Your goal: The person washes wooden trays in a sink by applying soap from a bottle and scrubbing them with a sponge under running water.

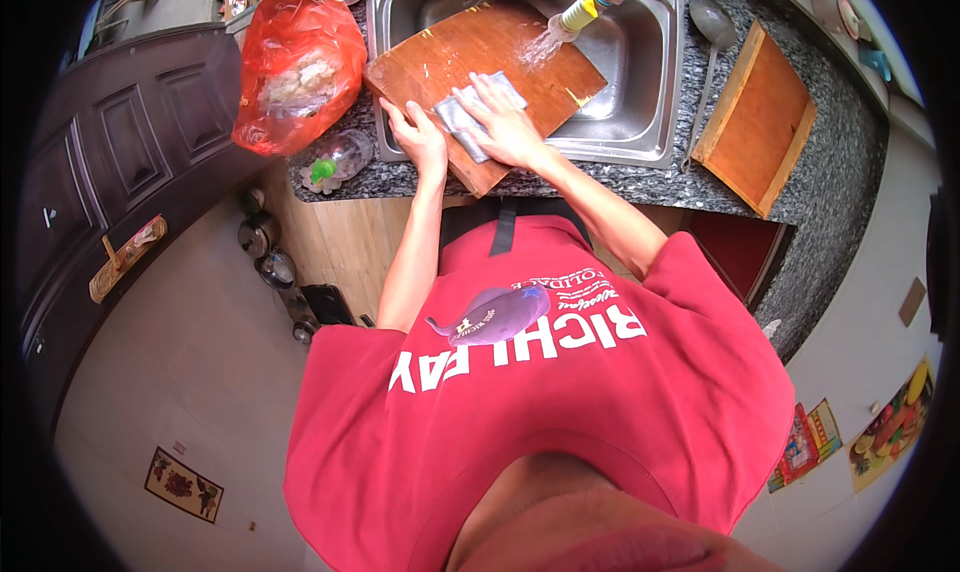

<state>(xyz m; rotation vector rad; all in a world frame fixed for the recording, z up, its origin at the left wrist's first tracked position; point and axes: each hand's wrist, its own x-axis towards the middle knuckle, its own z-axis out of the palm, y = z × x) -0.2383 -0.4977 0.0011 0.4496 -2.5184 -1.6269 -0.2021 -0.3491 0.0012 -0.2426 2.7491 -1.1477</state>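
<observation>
A wet wooden board (480, 54) lies tilted across a stainless steel sink (652, 84), its near corner reaching over the counter edge. My left hand (420, 140) grips the board's left near edge, thumb on top. Under my right hand (499, 118) is a folded grey cloth (461, 121), pressed flat against the board's face. Water runs from a tap fitted with a yellow hose end (577, 18) and splashes on the board's right part. Pale chipped marks show along its edges.
Left of the sink sit a red plastic bag (300, 69) with pale contents and a clear bottle with a green cap (324, 170). On the granite counter (840, 174) at right lie a metal ladle (711, 25) and a wooden panel with raised edges (765, 121).
</observation>
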